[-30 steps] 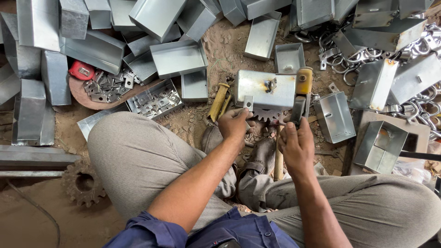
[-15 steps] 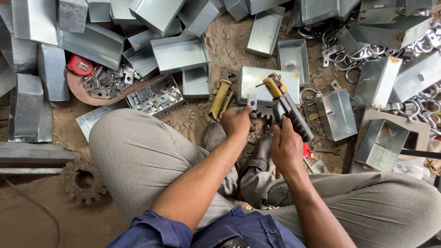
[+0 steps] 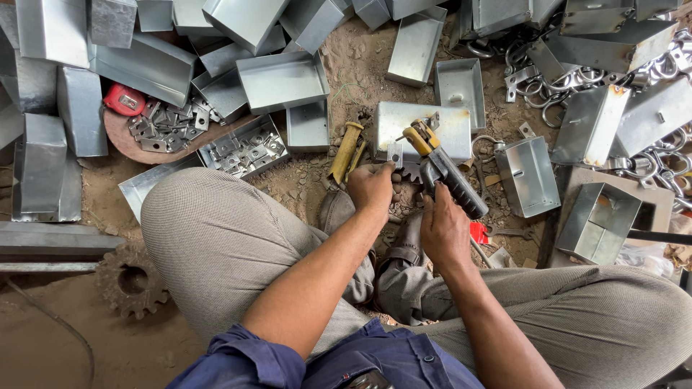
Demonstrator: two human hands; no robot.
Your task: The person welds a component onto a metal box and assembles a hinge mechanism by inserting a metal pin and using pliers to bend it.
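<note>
**Tab held to box, electrode holder poised**

Observer seated cross-legged on dirt floor (image 3: 346, 65), work piece directly ahead at 12 o'clock.

Left hand (image 3: 373, 189): grip pinched on a small metal tab (image 3: 396, 153), held upright against the near edge of the open galvanised box (image 3: 418, 130). Tab touches the box; whether it is already fixed there cannot be told, since the joint is small and partly behind the fingers.

Right hand (image 3: 445, 232): grip clenched round the black handle of a welding electrode holder (image 3: 447, 173), its yellow-tipped head at 11 o'clock from the hand, lying over the box and just beside the tab. A toothed gear (image 3: 411, 171) sits under the box edge (apparently as a rest).

Surroundings: many similar boxes piled from 9 to 1 o'clock (image 3: 285, 79); a tray of loose tabs (image 3: 241, 148) at 10 o'clock; steel shackles (image 3: 548, 101) at 2 o'clock; a second gear (image 3: 130, 281) at 8 o'clock.

Progress, judged: tab positioned, tool in place, no arc visible, so joining looks not yet done on this box.
</note>
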